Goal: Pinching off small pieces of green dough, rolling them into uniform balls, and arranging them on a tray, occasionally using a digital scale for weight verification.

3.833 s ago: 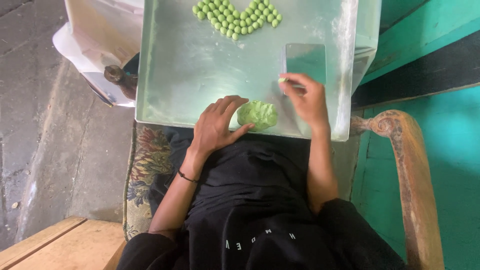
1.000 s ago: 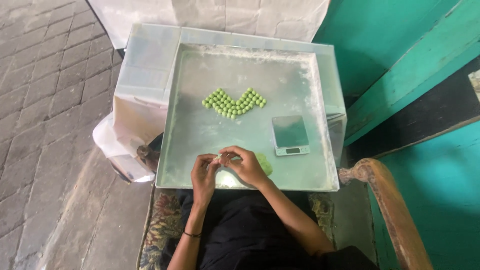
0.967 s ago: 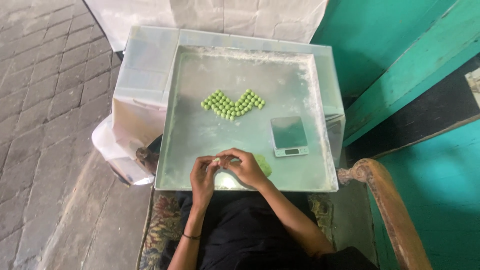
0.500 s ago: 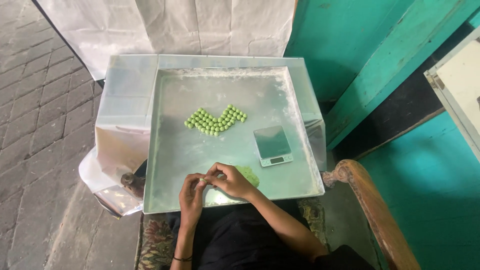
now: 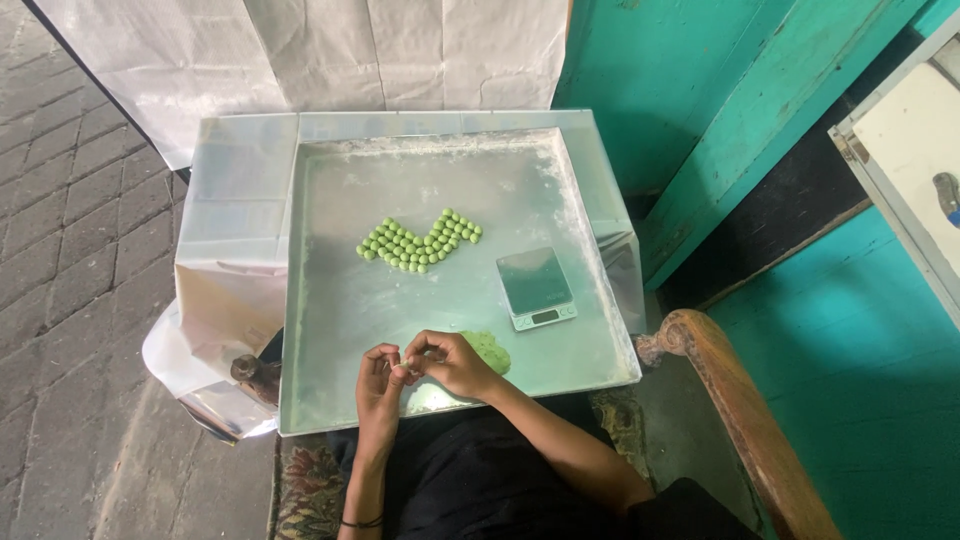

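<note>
A shallow metal tray dusted with flour rests on my lap. My left hand and my right hand meet over its near edge, fingertips pinching a tiny piece of green dough between them. A lump of green dough lies just beyond my right hand. Several small green dough balls sit grouped in rows near the tray's middle. A small digital scale stands to their right.
White plastic sheeting hangs behind the tray. A wooden chair arm curves at my right. Teal painted wall and floor lie to the right, grey brick paving to the left. A white cabinet shows at far right.
The camera has tilted up and back, showing more of the tray and surroundings. My hands moved from the dough lump and scale to meet together at the tray's near edge.
</note>
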